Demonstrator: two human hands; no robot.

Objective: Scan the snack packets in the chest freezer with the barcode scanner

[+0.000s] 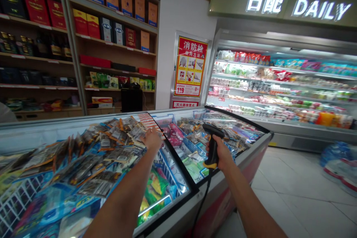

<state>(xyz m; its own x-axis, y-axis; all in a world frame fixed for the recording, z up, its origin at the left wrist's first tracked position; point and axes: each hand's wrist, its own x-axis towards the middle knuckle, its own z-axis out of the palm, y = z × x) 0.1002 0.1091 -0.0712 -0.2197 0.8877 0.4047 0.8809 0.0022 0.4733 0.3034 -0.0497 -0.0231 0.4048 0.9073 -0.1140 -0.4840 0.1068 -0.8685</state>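
Note:
My right hand [221,152] is closed around the grip of a black and yellow barcode scanner [214,145], held upright above the freezer's right section. The scanner's cable [205,200] hangs down along the freezer front. My left hand [153,140] reaches to the far right end of a pile of small flat snack packets [117,134]. Its thumb and fingers look apart, at the packets' edge, though blur hides the fingertips. Beside it lies a red-and-white striped sheet or pack [147,119]. The packets rest on the glass top, above blue wire baskets [167,167].
The chest freezer's black frame [181,163] runs between its two sections. More packets [231,139] cover the right glass. Shelves of boxed goods [111,29] stand behind at left. A lit dairy cooler [279,85] fills the right wall. Wrapped bottles [338,160] sit on the tiled floor.

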